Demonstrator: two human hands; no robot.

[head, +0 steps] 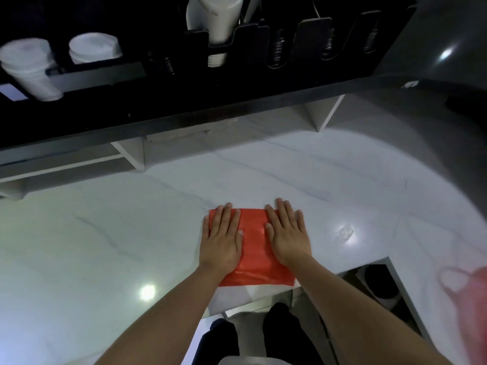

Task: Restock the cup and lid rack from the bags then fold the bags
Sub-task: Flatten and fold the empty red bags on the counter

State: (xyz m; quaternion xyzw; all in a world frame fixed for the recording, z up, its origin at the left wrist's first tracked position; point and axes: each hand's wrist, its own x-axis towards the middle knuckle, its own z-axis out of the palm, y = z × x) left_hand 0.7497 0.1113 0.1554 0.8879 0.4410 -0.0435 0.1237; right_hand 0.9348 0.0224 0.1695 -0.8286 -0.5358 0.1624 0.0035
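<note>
Where the white marble desk (342, 180) meets its near edge, a folded red bag (254, 246) lies flat. Left hand (221, 238) and right hand (288, 234) press on it, fingers straight, gripping nothing. Black rack (184, 83) above holds white cup stacks (29, 69).

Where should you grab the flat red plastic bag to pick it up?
Pinch the near edge of the folded red plastic bag, coming from the person's side. It lies flat on the white marble counter under the flat left hand and right hand, and that edge seems to sit at the counter's rim, probably the easiest to get fingers under.
</note>
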